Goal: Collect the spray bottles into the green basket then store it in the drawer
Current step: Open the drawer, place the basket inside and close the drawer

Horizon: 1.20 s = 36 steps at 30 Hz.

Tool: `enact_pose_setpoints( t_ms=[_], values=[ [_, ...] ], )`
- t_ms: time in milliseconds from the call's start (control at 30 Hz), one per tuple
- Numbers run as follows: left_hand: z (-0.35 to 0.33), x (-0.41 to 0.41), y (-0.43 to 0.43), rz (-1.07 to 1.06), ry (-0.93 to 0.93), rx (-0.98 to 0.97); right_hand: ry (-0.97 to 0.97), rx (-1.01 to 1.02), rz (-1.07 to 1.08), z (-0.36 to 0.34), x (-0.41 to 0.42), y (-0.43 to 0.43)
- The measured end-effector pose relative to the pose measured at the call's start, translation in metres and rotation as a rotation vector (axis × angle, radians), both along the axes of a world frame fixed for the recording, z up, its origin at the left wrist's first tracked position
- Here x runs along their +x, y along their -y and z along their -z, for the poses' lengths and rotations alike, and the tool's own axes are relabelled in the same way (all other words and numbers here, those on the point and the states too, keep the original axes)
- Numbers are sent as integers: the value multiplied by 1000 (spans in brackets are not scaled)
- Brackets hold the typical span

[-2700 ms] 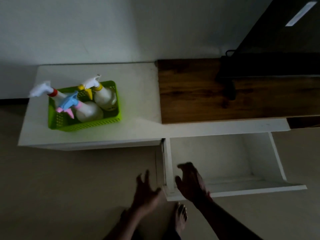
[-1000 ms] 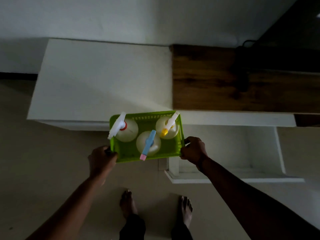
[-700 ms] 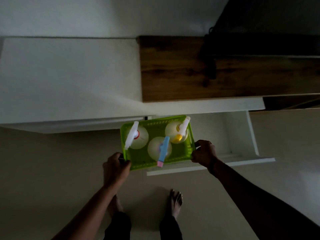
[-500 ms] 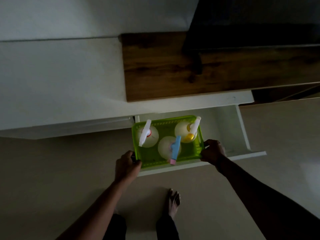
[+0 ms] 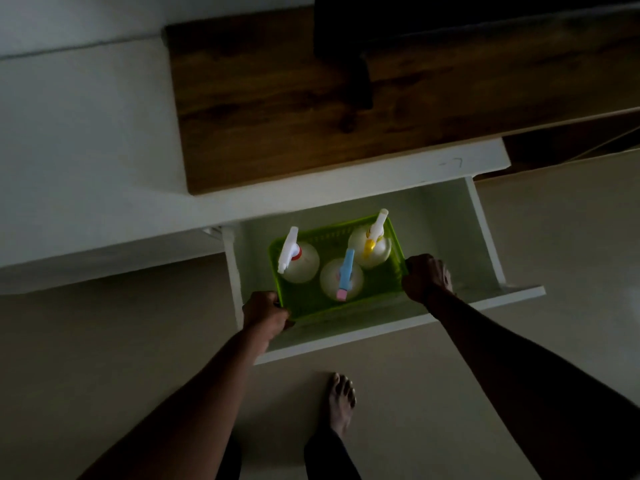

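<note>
Basket [image 5: 388,289] now down inside drawer [image 5: 485,237], off the surface; left hand [image 5: 265,315] and right hand [image 5: 426,277] clamp its ends, three bottles [image 5: 301,263] upright.

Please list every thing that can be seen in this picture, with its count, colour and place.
green basket: one, bright green, inside the open drawer, held at both short ends.
spray bottles: three, pale bodies, upright in the basket; the triggers are white with a red collar, blue with a pink tip, and yellow and white.
drawer: one, white, pulled open under the cabinet top.
cabinet top: one, white.
wooden panel: one, dark brown, on the cabinet top.
left hand: grips the basket's left end.
right hand: grips the basket's right end.
bare foot: one visible, on the floor.
</note>
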<state>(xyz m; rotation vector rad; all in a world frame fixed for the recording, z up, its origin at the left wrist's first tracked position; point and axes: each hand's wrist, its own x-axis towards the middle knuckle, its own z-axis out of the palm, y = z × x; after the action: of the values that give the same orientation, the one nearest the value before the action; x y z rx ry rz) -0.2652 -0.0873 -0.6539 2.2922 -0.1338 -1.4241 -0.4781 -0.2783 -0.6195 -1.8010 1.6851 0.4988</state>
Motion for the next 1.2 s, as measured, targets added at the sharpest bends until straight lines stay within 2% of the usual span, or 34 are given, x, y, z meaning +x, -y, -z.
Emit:
enact_pose_setpoints(
  t_ms=[100,267,400,467,600,733,900,1067,1133,1200],
  values=[
    [30,-1,7,59,-6,18,-25,4,-12,32,-3,9],
    [65,4,18,152,93,81,-40,10,57,78,-3,16],
    [82,8,29,439,169,222,-4,20,216,103,3,21],
    [89,8,31,479,178,245,-6,39,266,112,6,24],
    [105,7,26,299,89,153,0,106,340,126,8,28],
    [108,12,23,253,15,160,29,186,371,131,6,27],
    [100,9,24,189,-61,103,62,234,287,122,3,22],
    [55,-8,22,404,110,-14,57,87,-121,85,2,2],
    [36,-19,15,480,193,-17,160,49,-202,66,2,-10],
    [15,-29,0,563,276,-40,286,-73,-321,39,0,-27]
  ],
)
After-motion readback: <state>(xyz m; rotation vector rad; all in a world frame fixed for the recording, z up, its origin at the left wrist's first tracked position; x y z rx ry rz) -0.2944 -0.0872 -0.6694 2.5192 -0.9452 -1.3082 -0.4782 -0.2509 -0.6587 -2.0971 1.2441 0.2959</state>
